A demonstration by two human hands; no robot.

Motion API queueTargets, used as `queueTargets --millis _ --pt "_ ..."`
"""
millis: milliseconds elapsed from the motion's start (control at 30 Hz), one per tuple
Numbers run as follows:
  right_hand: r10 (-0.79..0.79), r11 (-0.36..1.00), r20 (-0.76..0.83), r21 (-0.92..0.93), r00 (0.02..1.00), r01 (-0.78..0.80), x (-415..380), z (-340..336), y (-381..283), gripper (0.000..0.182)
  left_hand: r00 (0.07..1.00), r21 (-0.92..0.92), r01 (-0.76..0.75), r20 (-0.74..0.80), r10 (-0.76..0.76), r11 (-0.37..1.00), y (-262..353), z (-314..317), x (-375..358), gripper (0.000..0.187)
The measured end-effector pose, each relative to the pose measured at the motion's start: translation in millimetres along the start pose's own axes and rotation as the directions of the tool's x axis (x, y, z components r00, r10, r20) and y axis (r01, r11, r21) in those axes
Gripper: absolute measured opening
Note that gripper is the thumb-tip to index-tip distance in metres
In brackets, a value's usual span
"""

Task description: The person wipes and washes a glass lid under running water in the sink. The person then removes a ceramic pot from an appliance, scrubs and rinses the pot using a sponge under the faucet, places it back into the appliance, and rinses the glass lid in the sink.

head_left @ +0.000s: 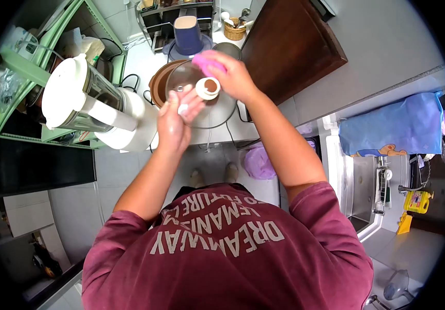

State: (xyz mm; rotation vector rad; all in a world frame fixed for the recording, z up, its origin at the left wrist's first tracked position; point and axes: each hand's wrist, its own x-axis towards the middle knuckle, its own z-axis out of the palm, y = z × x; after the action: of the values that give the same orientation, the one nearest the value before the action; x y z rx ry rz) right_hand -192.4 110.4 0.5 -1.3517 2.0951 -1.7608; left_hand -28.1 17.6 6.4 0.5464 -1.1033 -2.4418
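Note:
A round glass lid point(221, 112) with a clear pane and a white knob point(208, 88) topped in brown is held above the counter. My left hand point(173, 124) grips the lid's near left side, its thumb in front and its fingers partly seen through the glass. My right hand point(237, 80) is closed on a bunched pink cloth point(211, 61) at the lid's far side, close to the knob. Behind the lid sits a brown round pot point(158, 85), partly hidden by it.
A white blender point(67, 95) stands at left beside green shelving point(44, 72). A dark blue appliance point(187, 39) and a utensil basket point(235, 32) are at the back. A brown wooden panel point(294, 51) rises at right, with a sink point(362, 188) beyond. Cords hang at the counter's edge.

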Motion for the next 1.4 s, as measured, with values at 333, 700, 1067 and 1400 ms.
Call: queueTargets --millis 333,700,1067,1400 --pt "-0.159 0.987 0.307 0.022 0.939 0.159 -4 6 -19 0.016 0.99 0.372 0.117 0.035 -0.14 0.921 11 -11 12 0.045" --pt "0.513 0.8 -0.274 -0.192 0.813 -0.569 -59 2 79 0.034 0.994 0.212 0.051 -0.103 -0.029 0.976 8 -45 2 0.046" --pt "0.65 0.654 0.082 0.445 0.755 -0.612 -100 12 24 0.039 0.984 0.179 0.181 -0.023 -0.179 0.967 0 -52 -4 0.043" --pt "0.709 0.427 0.061 0.756 0.703 -0.496 -246 -61 -50 0.029 0.774 0.383 0.467 0.259 -0.578 0.797 -64 7 -39 0.04"
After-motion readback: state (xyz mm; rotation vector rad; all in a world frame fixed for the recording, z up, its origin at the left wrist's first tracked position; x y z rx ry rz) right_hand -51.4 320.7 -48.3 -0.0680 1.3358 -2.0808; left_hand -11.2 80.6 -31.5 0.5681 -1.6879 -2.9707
